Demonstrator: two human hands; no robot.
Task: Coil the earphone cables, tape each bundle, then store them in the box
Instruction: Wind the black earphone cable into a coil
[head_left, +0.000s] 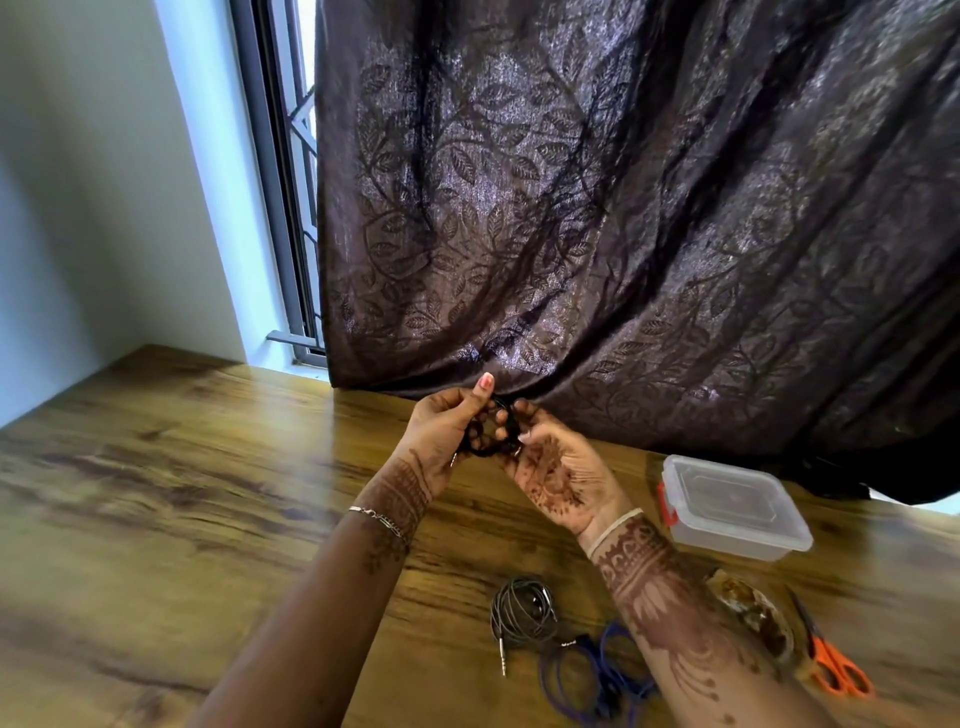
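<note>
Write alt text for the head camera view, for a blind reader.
The left hand and right hand hold a coiled black earphone cable above a wooden table. A grey cable, a purple cable, a tape roll, orange scissors and a clear box lie nearby.

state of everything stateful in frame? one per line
black earphone cable: coiled, held above the table, no tape seen.
left hand: grips the black coil.
right hand: fingers curled round the coil's other side.
grey cable: coiled, lying on table.
blue cable: loose loops on table.
box: lid on.
scissors: blades closed, lying flat.
tape roll: lying on table.
</note>
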